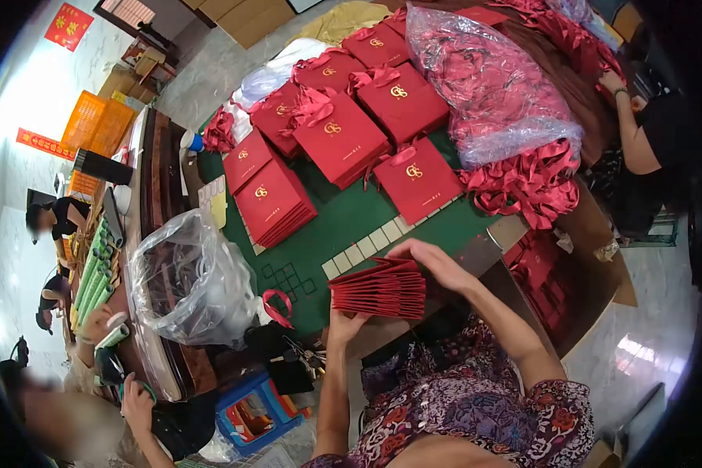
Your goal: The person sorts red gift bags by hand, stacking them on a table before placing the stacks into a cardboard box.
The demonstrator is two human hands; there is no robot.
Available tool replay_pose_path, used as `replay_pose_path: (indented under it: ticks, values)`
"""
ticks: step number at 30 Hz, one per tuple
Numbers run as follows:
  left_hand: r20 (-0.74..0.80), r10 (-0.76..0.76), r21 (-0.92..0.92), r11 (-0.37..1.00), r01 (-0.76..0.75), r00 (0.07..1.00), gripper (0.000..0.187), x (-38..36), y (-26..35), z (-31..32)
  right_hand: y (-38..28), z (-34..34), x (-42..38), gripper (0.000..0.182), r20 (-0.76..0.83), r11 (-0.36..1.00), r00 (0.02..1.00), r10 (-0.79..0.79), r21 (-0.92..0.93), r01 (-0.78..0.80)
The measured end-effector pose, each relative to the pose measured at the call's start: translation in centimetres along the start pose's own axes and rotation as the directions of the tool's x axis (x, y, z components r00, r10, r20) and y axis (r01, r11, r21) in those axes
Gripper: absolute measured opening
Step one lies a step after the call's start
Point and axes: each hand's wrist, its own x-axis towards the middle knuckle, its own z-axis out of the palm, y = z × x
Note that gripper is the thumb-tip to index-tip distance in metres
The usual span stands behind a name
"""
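A stack of folded red paper bags (pixel 378 288) is held edge-up over the near edge of the green table (pixel 308 292). My left hand (pixel 346 324) grips the stack at its lower left side, fingers partly hidden behind it. At the upper right corner of the stack, my right hand (pixel 437 261) lies against it with fingers stretched out. Beyond them, a red bag with a gold logo (pixel 417 183) lies near a row of pale tiles (pixel 370 243). A loop of red ribbon (pixel 277 308) is to the left of my left hand.
Piles of red bags (pixel 339 140) fill the far table. Red ribbons (pixel 530 187) spill from a large plastic bag (pixel 483 86). A clear plastic bag (pixel 191 277) stands at left. A blue stool (pixel 257 413) is below. Co-workers sit left and right; one person's hand (pixel 136 402) holds scissors.
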Motion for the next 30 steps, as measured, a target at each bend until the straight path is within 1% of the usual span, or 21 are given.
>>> replay_pose_path:
  ticks: [1,2,4,6,8,9,10,12,13,15,16,17,18,20,21,22,24,26,27,29,30]
  values:
    - [-0.012,0.002,0.017,1.000,-0.001,1.000,0.062,-0.2,0.4,0.0,-0.1,0.8,-1.4,0.034,-0.069,0.998,0.998,-0.012,-0.056,0.008]
    - [-0.023,0.006,0.036,0.999,-0.005,1.000,0.061,-0.2,0.7,0.0,-0.2,1.4,-2.8,0.034,-0.074,0.998,0.997,-0.009,-0.057,0.004]
    - [-0.040,0.009,-0.024,1.000,-0.010,0.999,0.059,-0.4,0.5,0.2,-0.1,2.4,-5.7,0.029,-0.321,0.974,0.939,-0.127,-0.221,0.056]
    - [-0.014,0.032,0.013,0.999,-0.032,0.999,0.059,-0.7,0.0,-0.2,1.8,2.9,-8.5,0.032,-0.363,0.981,0.925,-0.114,-0.188,0.048]
    - [-0.025,0.042,-0.005,0.999,-0.042,0.999,0.059,-1.0,0.4,0.5,1.3,3.9,-10.5,0.043,-0.396,0.914,0.879,-0.266,-0.393,0.100]
    - [-0.042,0.057,-0.022,0.998,-0.058,0.997,0.058,-1.2,0.7,0.9,1.4,4.2,-11.2,0.056,-0.354,0.862,0.901,-0.251,-0.505,0.042]
    - [-0.040,0.054,-0.022,0.998,-0.055,0.998,0.058,-1.5,0.7,1.2,1.5,4.6,-11.5,0.070,-0.327,0.879,0.925,-0.193,-0.477,0.015]
    - [-0.095,-0.051,-0.007,0.999,0.050,0.994,0.058,-2.3,0.7,1.7,1.6,5.8,-10.4,0.084,-0.261,0.809,0.922,-0.285,-0.581,0.086]
    - [-0.094,-0.047,-0.006,0.999,0.047,0.994,0.058,-2.6,0.4,1.9,1.6,6.0,-9.5,0.089,-0.220,0.817,0.927,-0.304,-0.560,0.135]
    - [-0.155,0.051,0.162,0.986,-0.026,0.987,0.059,-3.3,-0.2,1.7,1.5,6.4,-7.5,0.087,-0.202,0.845,0.931,-0.305,-0.508,0.167]
    - [-0.157,0.060,0.168,0.985,-0.033,0.986,0.059,-3.2,-0.2,1.3,1.4,6.2,-6.6,0.085,-0.180,0.867,0.935,-0.307,-0.458,0.196]
    - [-0.148,0.083,0.260,0.965,-0.043,0.986,0.059,-3.0,-0.2,0.8,1.0,5.8,-5.7,0.081,-0.111,0.859,0.938,-0.329,-0.449,0.248]
    - [-0.139,0.107,0.350,0.935,-0.052,0.985,0.059,-2.7,0.2,0.6,1.4,5.6,-5.1,0.081,-0.101,0.856,0.936,-0.337,-0.447,0.260]
    - [-0.161,0.094,0.351,0.936,-0.032,0.983,0.057,-2.7,0.7,0.8,2.8,5.0,-4.0,0.084,-0.021,0.806,0.923,-0.383,-0.496,0.323]
    - [-0.150,0.052,0.283,0.959,-0.008,0.987,0.058,-2.7,0.7,0.9,3.0,4.8,-3.9,0.084,-0.011,0.806,0.924,-0.383,-0.493,0.328]
    - [-0.135,0.011,0.213,0.977,0.019,0.991,0.059,-2.7,0.7,0.9,3.2,4.4,-3.8,0.083,0.007,0.811,0.940,-0.342,-0.503,0.299]
    - [-0.114,0.002,0.220,0.975,0.023,0.993,0.061,-2.6,0.0,0.5,3.1,3.8,-3.7,0.083,0.021,0.813,0.954,-0.300,-0.517,0.268]
    - [-0.086,-0.017,0.224,0.974,0.036,0.996,0.063,-2.9,-1.2,0.0,2.5,3.7,-4.4,0.082,0.011,0.781,0.957,-0.289,-0.575,0.243]
    - [-0.116,0.006,0.244,0.970,0.023,0.993,0.065,-3.1,-1.9,-0.2,2.4,3.7,-4.7,0.082,0.010,0.780,0.959,-0.285,-0.579,0.238]
    - [-0.146,0.027,0.261,0.965,0.012,0.989,0.067,-3.5,-3.3,-0.7,2.4,4.2,-5.7,0.071,-0.096,0.780,0.933,-0.346,-0.582,0.229]
    - [-0.136,0.048,0.270,0.963,-0.010,0.990,0.068,-3.5,-3.4,-0.8,2.5,4.2,-6.2,0.071,-0.096,0.779,0.934,-0.345,-0.584,0.228]
